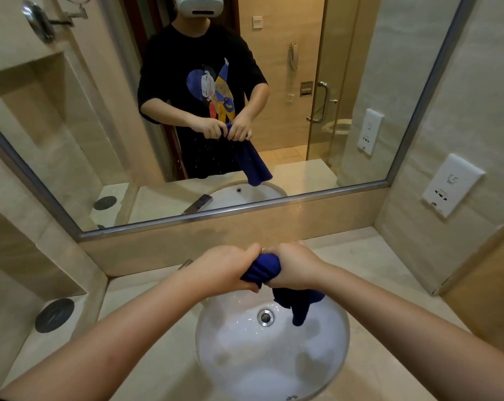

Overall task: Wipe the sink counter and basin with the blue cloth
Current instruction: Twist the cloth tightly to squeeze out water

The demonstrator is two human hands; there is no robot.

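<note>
Our left hand [230, 270] and right hand [291, 267] wring the blue cloth [264, 267] over the basin [216, 328]; by our judgement, wiping remains.

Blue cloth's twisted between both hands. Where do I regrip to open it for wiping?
Likely the loose tail of the dark blue fabric cloth, hanging under the right hand above the round white basin. Come from below with the left hand; the middle is bunched.

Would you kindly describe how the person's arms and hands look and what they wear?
Bare from the elbows down: the left hand and right hand carry no gloves, rings or watch that show. The mirror shows a black T-shirt with elbow-length sleeves.
</note>
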